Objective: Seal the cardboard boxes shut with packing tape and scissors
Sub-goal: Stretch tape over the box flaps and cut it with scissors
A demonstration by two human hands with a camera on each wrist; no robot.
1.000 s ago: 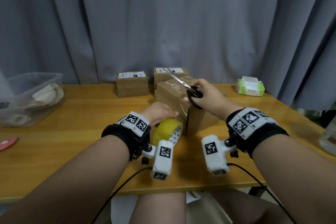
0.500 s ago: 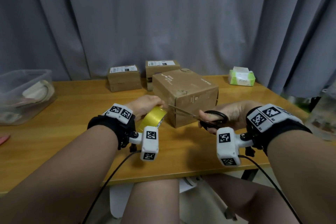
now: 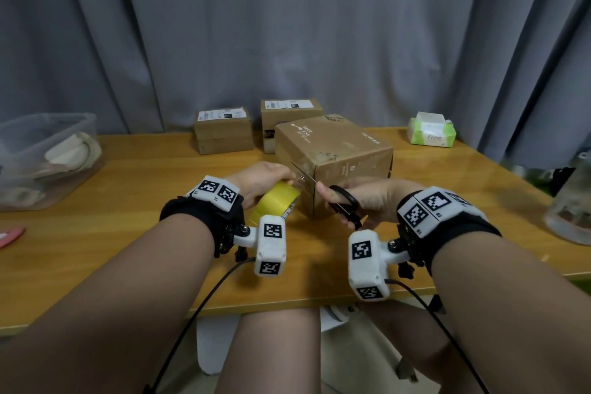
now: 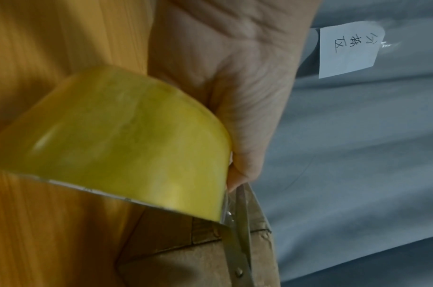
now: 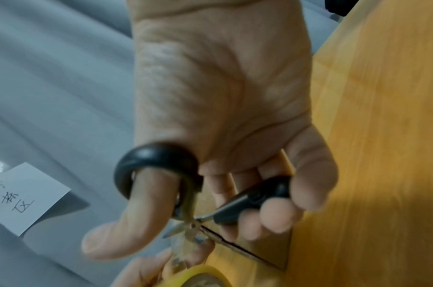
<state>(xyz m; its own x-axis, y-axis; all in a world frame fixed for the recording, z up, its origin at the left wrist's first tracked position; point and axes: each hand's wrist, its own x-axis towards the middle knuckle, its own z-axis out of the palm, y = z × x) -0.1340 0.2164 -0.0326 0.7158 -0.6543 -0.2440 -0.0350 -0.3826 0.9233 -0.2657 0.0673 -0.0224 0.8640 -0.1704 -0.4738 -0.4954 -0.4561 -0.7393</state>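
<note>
Head view: scissors [image 3: 342,201] meeting tape [image 3: 299,181] at the front corner of the large box [image 3: 332,153].

Thin, clingy, limp film stretched from yellow roll [image 3: 271,205] to cardboard; best kept taut, gripped at the rigid roll. Left hand [image 3: 262,177] curled round the roll; right hand [image 3: 367,198] threaded through black handles, blades parted. Light, stiff box on wooden surface [image 3: 96,233]; two smaller boxes [image 3: 224,129] behind.

The right hand [image 5: 223,101] holds black-handled steel scissors [image 5: 200,205], blades parted over clear tape beside a yellow tape roll [image 5: 198,276].
</note>
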